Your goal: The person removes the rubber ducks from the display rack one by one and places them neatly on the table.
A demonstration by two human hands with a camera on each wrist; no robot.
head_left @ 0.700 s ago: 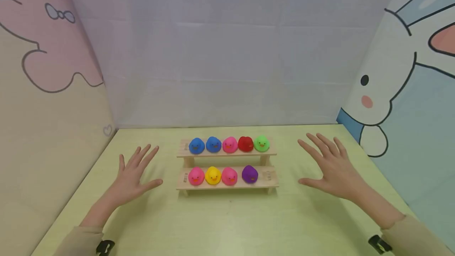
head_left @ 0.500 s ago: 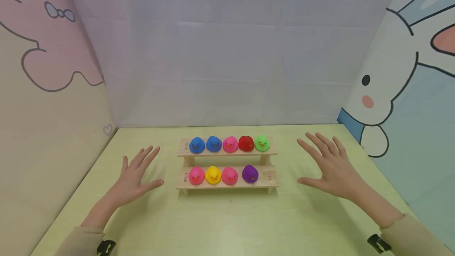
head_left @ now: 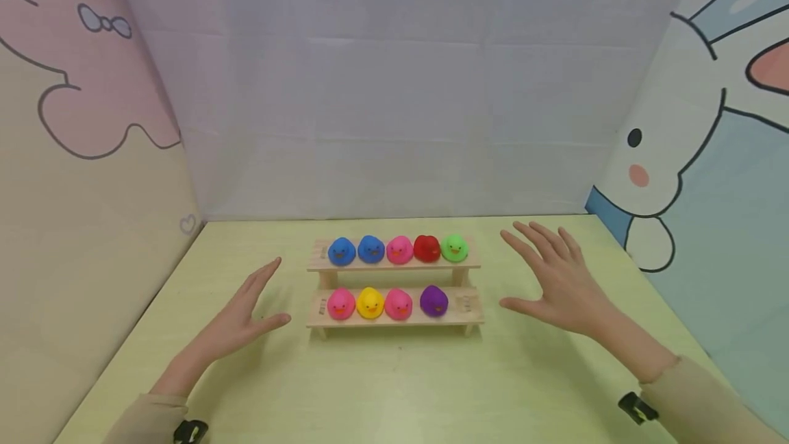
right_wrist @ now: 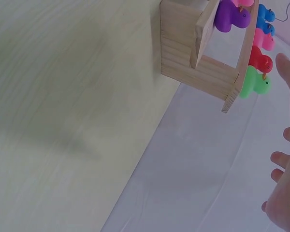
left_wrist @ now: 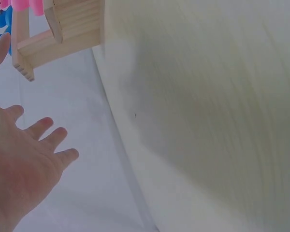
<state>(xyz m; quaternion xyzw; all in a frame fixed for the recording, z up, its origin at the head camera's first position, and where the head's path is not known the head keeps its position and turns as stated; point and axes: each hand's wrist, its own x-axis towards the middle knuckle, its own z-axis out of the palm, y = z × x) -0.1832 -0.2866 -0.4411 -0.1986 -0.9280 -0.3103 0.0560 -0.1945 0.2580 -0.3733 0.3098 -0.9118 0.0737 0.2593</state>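
Observation:
A two-tier wooden stand holds several rubber ducks in the middle of the table. Along its upper tier, from the left, sit a blue duck, another blue one, a pink duck, a red duck and a green duck. The lower tier bears a pink duck, a yellow duck, a second pink one and, past a small gap, a purple duck. My left hand hovers left of the stand, fingers extended, touching nothing. To the right, my right hand is spread and holds nothing.
The pale yellow-green table meets a white cloth backdrop behind the stand. Cartoon-printed panels flank it, a pink and cream one at left and a blue rabbit one at right.
My right hand has moved left, nearer the stand. My left hand has shifted slightly right and turned, its fingers now overlapping more. The stand and ducks have stayed put.

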